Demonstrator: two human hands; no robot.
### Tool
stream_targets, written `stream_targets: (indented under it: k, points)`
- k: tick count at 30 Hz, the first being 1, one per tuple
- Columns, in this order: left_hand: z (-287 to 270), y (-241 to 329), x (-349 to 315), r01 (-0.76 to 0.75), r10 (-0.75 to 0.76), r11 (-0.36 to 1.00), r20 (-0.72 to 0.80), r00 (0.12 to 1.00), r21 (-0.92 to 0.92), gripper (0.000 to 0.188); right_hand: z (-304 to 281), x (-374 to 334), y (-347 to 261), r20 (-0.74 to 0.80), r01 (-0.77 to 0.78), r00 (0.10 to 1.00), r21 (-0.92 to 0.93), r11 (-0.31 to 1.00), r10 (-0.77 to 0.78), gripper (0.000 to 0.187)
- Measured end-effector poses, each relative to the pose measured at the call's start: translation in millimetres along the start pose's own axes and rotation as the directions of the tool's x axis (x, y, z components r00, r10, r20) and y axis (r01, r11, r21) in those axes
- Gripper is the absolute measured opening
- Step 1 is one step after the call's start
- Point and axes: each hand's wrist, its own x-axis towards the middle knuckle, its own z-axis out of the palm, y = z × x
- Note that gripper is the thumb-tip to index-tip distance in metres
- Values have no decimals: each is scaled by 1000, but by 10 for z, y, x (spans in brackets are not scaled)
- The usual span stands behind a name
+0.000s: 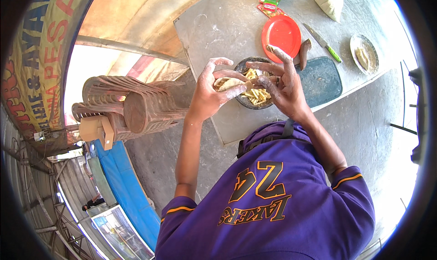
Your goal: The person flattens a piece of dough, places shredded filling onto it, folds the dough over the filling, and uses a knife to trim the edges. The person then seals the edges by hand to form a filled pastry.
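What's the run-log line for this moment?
left hand: holding dough piece | right hand: beside dough piece, contact unclear | below: dark dish with pale strips | beyond: red plate

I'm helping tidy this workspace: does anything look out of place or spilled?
Nothing looks clearly spilled. Slightly odd: the green-handled knife lies loose on the table, blade bare, rather than on the teal board.

My purple shirt [309, 201]: big dark digits [258, 181], orange-edged, plus a word [255, 210] in matching style, both upside down in my view. Banner [41, 55] at left: large red and dark blue letters on yellow. Green packet [271, 4] on table [214, 32]: red-and-white label, print too small to read.
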Motion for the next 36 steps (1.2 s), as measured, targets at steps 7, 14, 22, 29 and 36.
stream_targets:
  k: [7,14,22,29,36]
  points:
    - [-1,-7,-17,8,-13,996,-52,999,-93,57,10,-4,15,-10,45,999,-121,992,-46,58]
    - [30,-6,-25,11,-21,990,-72,997,-143,56,3,-50,51,29,102,995,-340,935,-98,54]
    - [33,-21,-3,-1,-7,993,-61,998,-120,55,-49,-19,62,147,330,942,-549,768,-300,51]
    - [39,-35,-7,-28,24,997,-64,998,-74,58,-5,-15,87,-15,208,972,-426,881,-236,51]
    - [33,-71,14,-69,68,995,-13,998,-74,63,-24,-2,68,77,254,965,-503,826,-250,56]
